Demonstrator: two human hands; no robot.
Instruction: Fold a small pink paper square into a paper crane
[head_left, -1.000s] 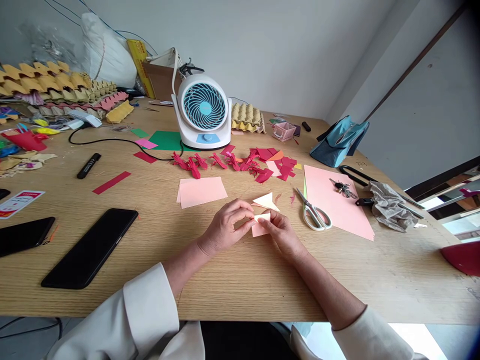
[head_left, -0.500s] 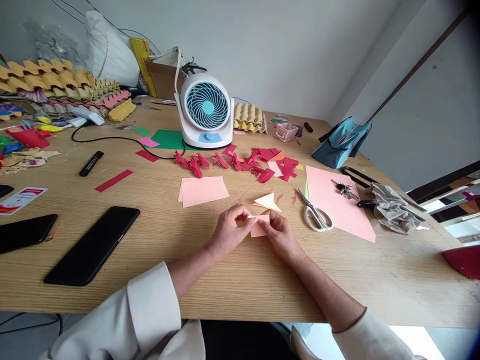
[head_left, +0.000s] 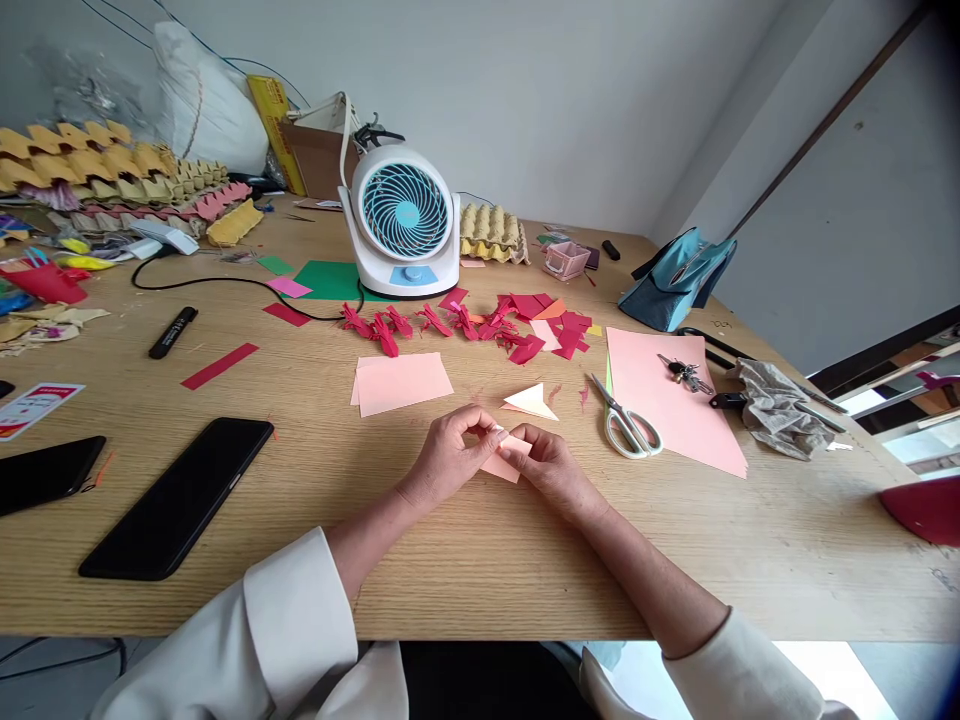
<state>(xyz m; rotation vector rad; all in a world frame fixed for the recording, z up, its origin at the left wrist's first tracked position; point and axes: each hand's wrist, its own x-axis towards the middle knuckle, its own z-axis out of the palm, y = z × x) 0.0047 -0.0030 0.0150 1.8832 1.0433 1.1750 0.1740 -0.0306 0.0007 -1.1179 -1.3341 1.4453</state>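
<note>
The left hand (head_left: 450,455) and right hand (head_left: 556,472) both pinch a small pink paper (head_left: 503,470) between them over the counter (head_left: 480,570); uneven finger pressure could crease it crookedly or tear its edge.

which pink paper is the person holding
The small pink paper held by the left hand and right hand; the others, like the large pink sheet bearing the keys, lie on the table.

Soft, even light, pale sheen across the tabletop (head_left: 795,560) at right, dark right-hand corners
</note>
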